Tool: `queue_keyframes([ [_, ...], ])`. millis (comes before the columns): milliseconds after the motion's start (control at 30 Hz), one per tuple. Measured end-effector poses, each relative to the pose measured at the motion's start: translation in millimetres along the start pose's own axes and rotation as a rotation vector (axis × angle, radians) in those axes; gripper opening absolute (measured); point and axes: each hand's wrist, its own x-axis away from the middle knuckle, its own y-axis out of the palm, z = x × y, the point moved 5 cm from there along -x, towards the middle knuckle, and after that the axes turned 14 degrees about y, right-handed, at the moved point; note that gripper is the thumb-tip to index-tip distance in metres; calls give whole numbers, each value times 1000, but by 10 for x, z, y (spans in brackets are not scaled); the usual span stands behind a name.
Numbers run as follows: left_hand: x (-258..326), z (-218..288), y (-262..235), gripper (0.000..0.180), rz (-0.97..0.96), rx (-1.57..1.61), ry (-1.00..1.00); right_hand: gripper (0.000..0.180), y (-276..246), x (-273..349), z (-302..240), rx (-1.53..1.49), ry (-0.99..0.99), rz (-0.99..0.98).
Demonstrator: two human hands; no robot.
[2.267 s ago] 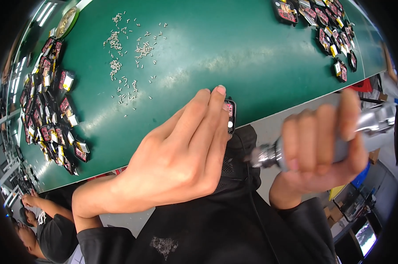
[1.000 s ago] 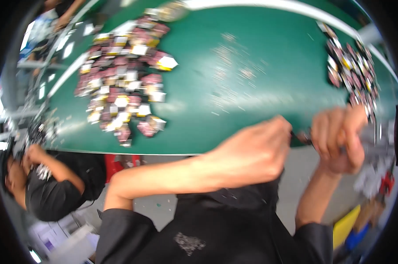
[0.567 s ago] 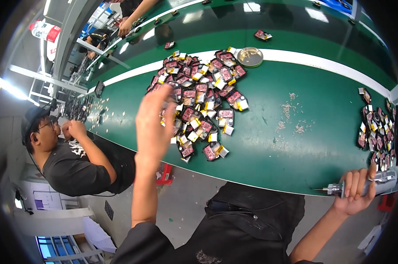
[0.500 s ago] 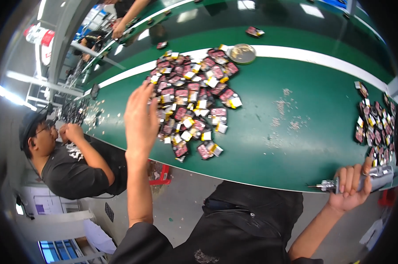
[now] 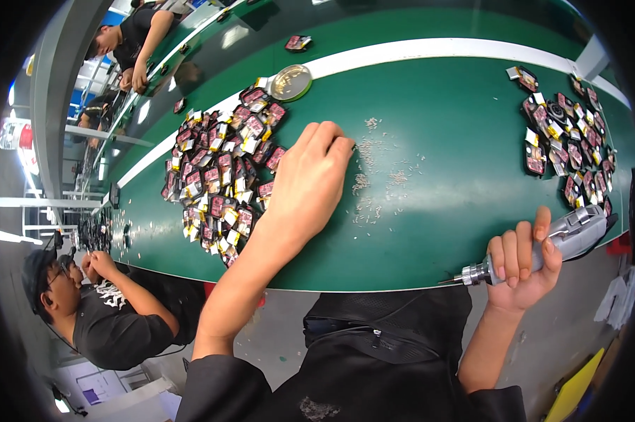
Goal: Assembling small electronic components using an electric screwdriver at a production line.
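My left hand (image 5: 309,184) hovers over the green work surface (image 5: 430,239), its fingers curled in, between a heap of small devices and some scattered tiny screw-like bits (image 5: 363,183). What its fingers hold, if anything, is hidden beneath them; a small dark edge shows by the fingertips. The heaped small black devices (image 5: 219,162) have pinkish boards, silver-white pieces and yellow tape. In my right hand (image 5: 517,271) is a grey electric screwdriver (image 5: 570,235), fingers wrapped round its body. Its bit points left, just over the surface's near edge.
A second group of devices (image 5: 570,141) lies at the right end. A round shallow dish (image 5: 290,83) stands by the white strip (image 5: 416,48). Beyond it, one device (image 5: 298,43) rests on a green belt. A co-worker (image 5: 113,302) sits at the left; another person (image 5: 138,42) works across.
My left hand has moved right, off the heap toward the scattered bits, and its fingers have closed. My right hand keeps the screwdriver. The whole view has shifted.
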Motion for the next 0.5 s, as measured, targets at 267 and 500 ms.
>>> queue_keyframes([
  [267,-44,57,18,10,23,-45,80,11,-14,39,-36,-19,15,-9],
  [500,121,338,-124,12,121,274,-142,12,-41,52,-43,-7,8,17],
])
